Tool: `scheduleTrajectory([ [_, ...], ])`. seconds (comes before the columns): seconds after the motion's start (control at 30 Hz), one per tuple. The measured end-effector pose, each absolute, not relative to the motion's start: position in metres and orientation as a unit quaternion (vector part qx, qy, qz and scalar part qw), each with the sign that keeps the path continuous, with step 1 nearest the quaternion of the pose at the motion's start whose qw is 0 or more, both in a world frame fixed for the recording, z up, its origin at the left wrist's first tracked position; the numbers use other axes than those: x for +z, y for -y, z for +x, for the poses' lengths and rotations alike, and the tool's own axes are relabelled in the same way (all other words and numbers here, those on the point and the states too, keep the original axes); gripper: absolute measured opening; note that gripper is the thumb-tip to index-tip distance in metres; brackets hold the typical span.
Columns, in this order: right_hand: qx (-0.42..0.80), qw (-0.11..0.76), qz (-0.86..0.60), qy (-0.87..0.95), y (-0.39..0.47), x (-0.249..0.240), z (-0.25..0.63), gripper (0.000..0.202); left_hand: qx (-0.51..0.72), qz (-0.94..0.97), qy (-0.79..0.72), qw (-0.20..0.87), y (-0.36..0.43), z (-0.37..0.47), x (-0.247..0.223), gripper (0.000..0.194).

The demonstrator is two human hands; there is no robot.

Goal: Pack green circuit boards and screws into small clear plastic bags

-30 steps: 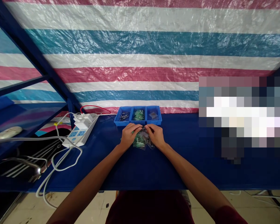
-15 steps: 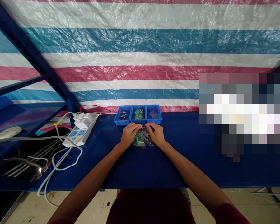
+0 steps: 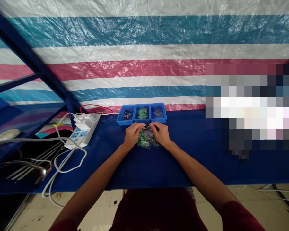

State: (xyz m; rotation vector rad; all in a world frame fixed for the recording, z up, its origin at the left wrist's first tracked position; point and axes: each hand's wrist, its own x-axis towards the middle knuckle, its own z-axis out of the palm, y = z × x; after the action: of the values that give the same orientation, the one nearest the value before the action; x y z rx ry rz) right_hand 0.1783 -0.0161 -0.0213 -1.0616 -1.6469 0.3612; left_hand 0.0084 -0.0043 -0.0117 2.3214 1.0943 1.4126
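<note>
Both forearms reach in over the near edge of the blue table [image 3: 144, 173] and angle toward each other, bringing the left hand [image 3: 132, 136] and the right hand [image 3: 162, 134] close together with thumbs and fingertips turned inward. Each hand is partly closed, its thumb and fingers pinching at the far side of the clear plastic packets [image 3: 145, 140], some green inside and some with dark pieces, which lie between the hands, just on the near side of three blue bins [image 3: 142, 120]; exactly what each fingertip grips is too small to tell.
</note>
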Motion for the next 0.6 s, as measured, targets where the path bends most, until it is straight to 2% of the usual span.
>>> scheduleTrajectory([
  [0.6,0.193,0.521,-0.418,0.719,0.0163,-0.0212,0.1756,0.027,0.458,0.763,-0.408,0.205,0.0064,0.0105,-0.0094,0.025],
])
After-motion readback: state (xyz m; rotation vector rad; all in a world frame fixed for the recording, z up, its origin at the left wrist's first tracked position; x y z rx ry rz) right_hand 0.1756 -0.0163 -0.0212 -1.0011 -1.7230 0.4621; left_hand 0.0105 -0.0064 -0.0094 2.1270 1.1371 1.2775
